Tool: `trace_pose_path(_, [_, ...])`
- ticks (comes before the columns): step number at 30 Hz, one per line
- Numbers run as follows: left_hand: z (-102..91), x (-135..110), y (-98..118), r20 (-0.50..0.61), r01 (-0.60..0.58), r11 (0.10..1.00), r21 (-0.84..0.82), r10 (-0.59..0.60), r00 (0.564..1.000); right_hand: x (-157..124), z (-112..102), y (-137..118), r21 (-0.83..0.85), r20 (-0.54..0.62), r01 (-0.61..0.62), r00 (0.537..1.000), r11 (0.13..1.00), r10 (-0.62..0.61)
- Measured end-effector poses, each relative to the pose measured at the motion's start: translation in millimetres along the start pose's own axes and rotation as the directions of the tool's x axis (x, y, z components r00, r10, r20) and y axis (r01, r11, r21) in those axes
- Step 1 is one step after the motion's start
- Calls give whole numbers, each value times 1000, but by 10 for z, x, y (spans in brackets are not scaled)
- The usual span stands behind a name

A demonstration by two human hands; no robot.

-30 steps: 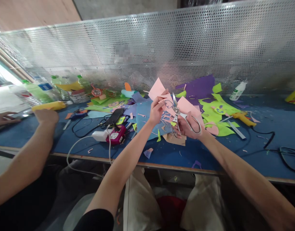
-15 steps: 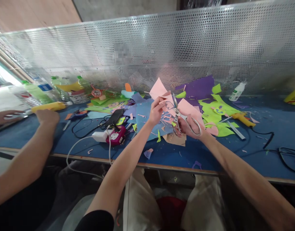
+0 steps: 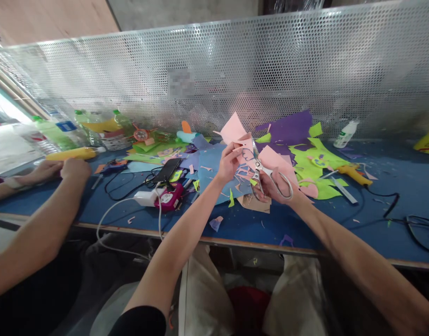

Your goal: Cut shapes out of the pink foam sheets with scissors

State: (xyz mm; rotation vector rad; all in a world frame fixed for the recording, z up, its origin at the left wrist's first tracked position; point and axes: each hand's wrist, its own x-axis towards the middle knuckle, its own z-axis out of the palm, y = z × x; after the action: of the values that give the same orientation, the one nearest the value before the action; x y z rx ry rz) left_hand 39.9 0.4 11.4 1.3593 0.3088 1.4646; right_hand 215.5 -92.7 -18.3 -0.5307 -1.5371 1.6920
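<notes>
While the left hand (image 3: 229,161) pinches the pink sheet (image 3: 234,128) above the scrap-strewn table (image 3: 242,229), the scissors (image 3: 259,165) meet it just right of those fingertips, blades pointing away from the body. Right hand (image 3: 273,183) nearer the pivot, it's wrapped around the handles!

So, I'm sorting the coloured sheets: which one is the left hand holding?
The pink sheet, pinched by the left hand near the scissors; neither hand holds the purple sheet or the lime-green sheet.
</notes>
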Motion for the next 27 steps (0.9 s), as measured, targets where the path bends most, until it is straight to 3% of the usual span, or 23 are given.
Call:
trace_pose_path(9, [15, 6, -15, -23, -101, 995, -3, 101, 995, 66, 50, 11, 12, -30, 2, 1000, 1000, -2])
trace_pose_path(14, [-7, 8, -7, 6, -99, 995, 6, 99, 995, 29, -28, 26, 30, 2, 15, 1000, 999, -15])
trace_pose_path(21, [-10, 13, 14, 19, -87, 996, 23, 87, 996, 34, -113, 152, 98, -59, 23, 998, 995, -17])
trace_pose_path(27, [-15, 19, 41, 22, -99, 995, -21, 99, 995, 52, -126, 196, 31, -55, 66, 996, 997, -64])
